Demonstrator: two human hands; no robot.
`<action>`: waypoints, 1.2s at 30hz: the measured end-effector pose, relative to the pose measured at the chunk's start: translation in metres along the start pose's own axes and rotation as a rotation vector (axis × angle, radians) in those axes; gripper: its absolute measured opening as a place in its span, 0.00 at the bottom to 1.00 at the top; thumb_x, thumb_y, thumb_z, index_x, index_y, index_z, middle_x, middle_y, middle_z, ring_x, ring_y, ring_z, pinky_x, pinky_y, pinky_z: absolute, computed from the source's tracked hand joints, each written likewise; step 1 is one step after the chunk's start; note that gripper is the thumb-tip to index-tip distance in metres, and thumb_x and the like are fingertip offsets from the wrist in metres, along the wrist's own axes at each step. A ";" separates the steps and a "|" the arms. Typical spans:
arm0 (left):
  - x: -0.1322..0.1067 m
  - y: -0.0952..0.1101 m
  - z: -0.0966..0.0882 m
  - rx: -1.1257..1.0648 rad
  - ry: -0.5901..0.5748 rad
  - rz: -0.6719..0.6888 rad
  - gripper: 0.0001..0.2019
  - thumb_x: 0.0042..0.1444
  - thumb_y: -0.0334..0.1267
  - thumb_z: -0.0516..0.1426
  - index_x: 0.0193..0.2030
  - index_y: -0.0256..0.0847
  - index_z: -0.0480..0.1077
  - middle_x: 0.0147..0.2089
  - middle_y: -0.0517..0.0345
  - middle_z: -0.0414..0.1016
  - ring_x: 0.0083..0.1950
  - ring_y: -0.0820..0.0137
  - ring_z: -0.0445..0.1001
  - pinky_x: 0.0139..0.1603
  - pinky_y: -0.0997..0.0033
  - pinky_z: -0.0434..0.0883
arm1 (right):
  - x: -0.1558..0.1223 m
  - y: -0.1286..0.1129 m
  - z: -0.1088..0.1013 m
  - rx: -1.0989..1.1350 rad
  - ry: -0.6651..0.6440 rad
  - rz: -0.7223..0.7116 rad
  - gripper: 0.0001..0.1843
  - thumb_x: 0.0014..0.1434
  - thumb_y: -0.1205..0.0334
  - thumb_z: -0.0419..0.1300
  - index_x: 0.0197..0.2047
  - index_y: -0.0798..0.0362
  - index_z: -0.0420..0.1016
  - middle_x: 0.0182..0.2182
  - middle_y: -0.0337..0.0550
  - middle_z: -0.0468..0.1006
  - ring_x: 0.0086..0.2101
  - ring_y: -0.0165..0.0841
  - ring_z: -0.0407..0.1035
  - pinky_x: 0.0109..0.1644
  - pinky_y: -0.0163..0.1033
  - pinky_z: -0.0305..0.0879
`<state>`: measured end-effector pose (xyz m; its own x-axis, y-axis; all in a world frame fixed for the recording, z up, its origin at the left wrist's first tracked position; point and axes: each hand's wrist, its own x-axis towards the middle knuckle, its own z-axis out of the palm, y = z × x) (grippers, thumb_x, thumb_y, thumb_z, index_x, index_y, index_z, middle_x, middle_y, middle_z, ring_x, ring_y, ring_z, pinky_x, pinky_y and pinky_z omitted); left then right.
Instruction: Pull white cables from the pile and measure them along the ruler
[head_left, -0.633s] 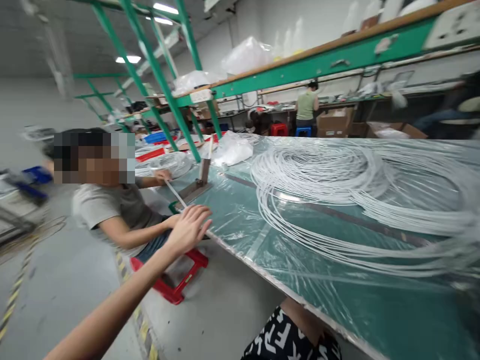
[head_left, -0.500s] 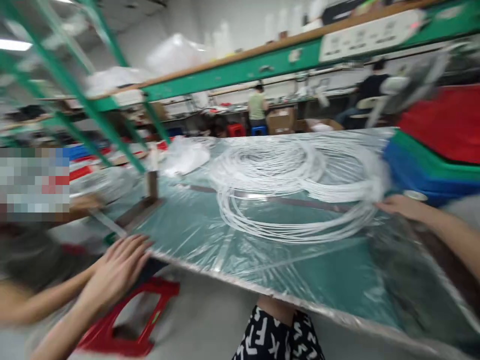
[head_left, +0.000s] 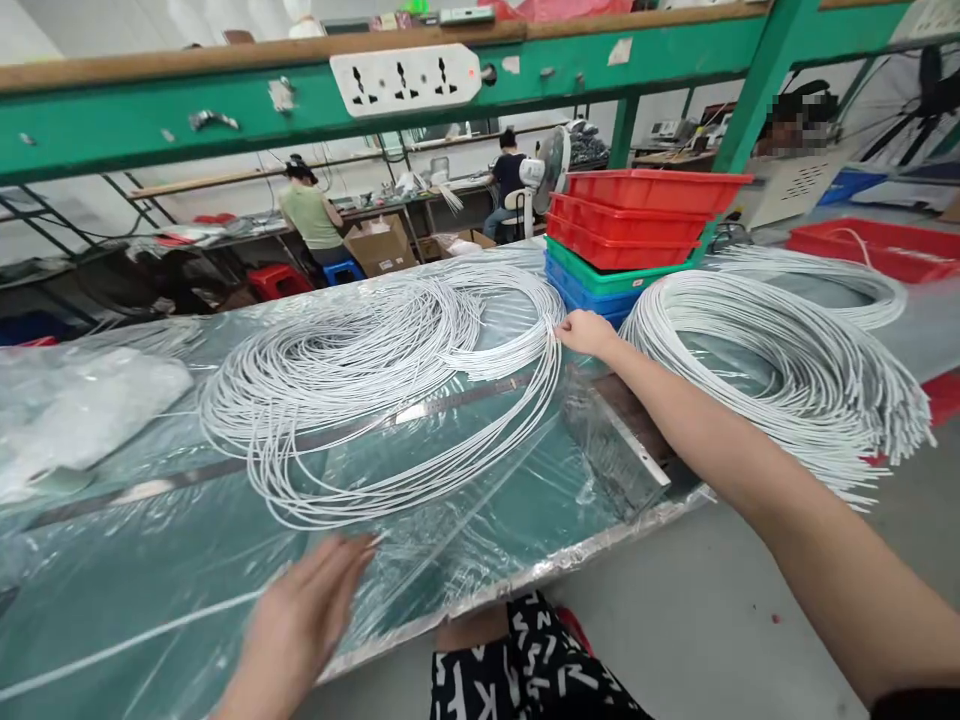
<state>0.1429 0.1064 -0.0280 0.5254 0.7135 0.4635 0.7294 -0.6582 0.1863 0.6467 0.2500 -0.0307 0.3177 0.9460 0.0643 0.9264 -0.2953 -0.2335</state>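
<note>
My left hand (head_left: 300,610), a little smeared by motion, is closed over the front of the table. A single white cable (head_left: 142,637) runs into it from the left, and a short tip pokes out beyond the fingers. Farther off, my right hand (head_left: 589,332) pinches the right side of a loose loop of white cables (head_left: 405,487). That loop overlaps a larger heap of coiled white cables (head_left: 337,340) on the plastic-covered table (head_left: 202,545). How many strands my right fingers hold is hidden.
Stacked red, green and blue trays (head_left: 637,225) stand behind my right hand. A thick cable bundle (head_left: 780,370) lies right, past a clear-sided block (head_left: 611,440). Plastic bags (head_left: 90,410) lie left. A power strip (head_left: 405,80) is on the green shelf beam. People sit in the background.
The view has swung right, bringing in the thick cable bundle and losing the co-worker at left. My left hand has come from the table's left edge toward the loop, trailing a cable.
</note>
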 end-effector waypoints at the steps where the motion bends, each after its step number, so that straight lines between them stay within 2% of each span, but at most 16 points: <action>1: 0.012 0.016 0.019 -0.059 -0.046 0.029 0.12 0.64 0.45 0.52 0.46 0.57 0.77 0.41 0.59 0.81 0.39 0.60 0.80 0.34 0.66 0.75 | -0.001 0.001 -0.001 0.002 0.016 0.001 0.19 0.66 0.54 0.51 0.38 0.55 0.79 0.38 0.54 0.80 0.44 0.41 0.73 0.40 0.35 0.60; 4: 0.061 0.069 0.078 -0.199 -0.281 0.128 0.16 0.68 0.43 0.47 0.46 0.49 0.77 0.40 0.54 0.80 0.36 0.64 0.79 0.32 0.69 0.72 | -0.003 -0.001 0.000 -0.013 0.014 -0.062 0.19 0.66 0.54 0.51 0.34 0.55 0.78 0.36 0.52 0.80 0.42 0.39 0.73 0.38 0.35 0.58; 7: 0.106 0.111 0.124 -0.400 -0.462 0.206 0.18 0.70 0.43 0.45 0.46 0.46 0.77 0.39 0.54 0.80 0.34 0.66 0.77 0.35 0.70 0.71 | -0.003 -0.007 0.002 -0.038 -0.004 -0.127 0.19 0.66 0.54 0.51 0.32 0.55 0.76 0.34 0.50 0.79 0.40 0.37 0.73 0.36 0.34 0.57; 9: 0.125 0.131 0.144 -0.491 -0.477 0.211 0.17 0.69 0.43 0.47 0.47 0.45 0.77 0.39 0.55 0.81 0.33 0.67 0.77 0.35 0.69 0.70 | 0.000 -0.009 0.003 -0.044 -0.008 -0.144 0.18 0.66 0.55 0.51 0.32 0.54 0.76 0.35 0.49 0.80 0.40 0.36 0.73 0.36 0.34 0.56; 11: 0.136 0.146 0.157 -0.516 -0.425 0.199 0.16 0.69 0.43 0.48 0.47 0.44 0.77 0.38 0.54 0.81 0.35 0.66 0.77 0.35 0.69 0.69 | 0.003 -0.010 0.003 -0.042 -0.010 -0.150 0.17 0.66 0.56 0.51 0.33 0.54 0.76 0.35 0.48 0.80 0.40 0.35 0.73 0.36 0.34 0.57; 14: 0.146 0.163 0.167 -0.470 -0.334 0.198 0.16 0.69 0.41 0.48 0.43 0.44 0.77 0.36 0.55 0.79 0.35 0.67 0.76 0.35 0.69 0.67 | 0.009 -0.008 0.004 -0.035 -0.015 -0.161 0.17 0.66 0.55 0.51 0.35 0.54 0.77 0.37 0.48 0.80 0.41 0.36 0.72 0.39 0.33 0.58; 19: 0.155 0.180 0.178 -0.455 -0.293 0.230 0.15 0.68 0.39 0.49 0.38 0.43 0.76 0.32 0.58 0.76 0.32 0.70 0.72 0.32 0.70 0.62 | 0.014 -0.006 0.006 -0.007 -0.038 -0.171 0.17 0.66 0.54 0.52 0.36 0.55 0.78 0.40 0.50 0.79 0.43 0.38 0.72 0.44 0.35 0.61; 23: 0.154 0.181 0.187 -0.538 -0.219 0.153 0.14 0.68 0.40 0.50 0.36 0.42 0.76 0.27 0.60 0.71 0.28 0.73 0.68 0.30 0.70 0.59 | 0.011 -0.008 0.002 0.012 -0.051 -0.163 0.17 0.66 0.55 0.51 0.38 0.56 0.78 0.41 0.51 0.80 0.45 0.40 0.73 0.46 0.37 0.63; 29: 0.153 0.182 0.188 -0.542 -0.158 0.179 0.14 0.68 0.40 0.50 0.37 0.41 0.75 0.26 0.60 0.68 0.27 0.73 0.66 0.30 0.71 0.58 | 0.008 -0.010 -0.003 0.028 -0.048 -0.165 0.16 0.65 0.56 0.52 0.41 0.56 0.78 0.43 0.52 0.80 0.46 0.41 0.73 0.47 0.38 0.65; 36: 0.154 0.187 0.187 -0.469 -0.193 0.193 0.13 0.68 0.37 0.49 0.37 0.40 0.73 0.29 0.60 0.71 0.28 0.74 0.67 0.29 0.71 0.56 | 0.011 -0.013 0.003 0.001 -0.044 -0.173 0.16 0.65 0.56 0.53 0.41 0.56 0.78 0.44 0.53 0.80 0.46 0.42 0.74 0.48 0.39 0.67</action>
<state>0.4419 0.1381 -0.0833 0.7334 0.5712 0.3686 0.3612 -0.7868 0.5005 0.6378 0.2643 -0.0296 0.1439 0.9877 0.0612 0.9663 -0.1269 -0.2238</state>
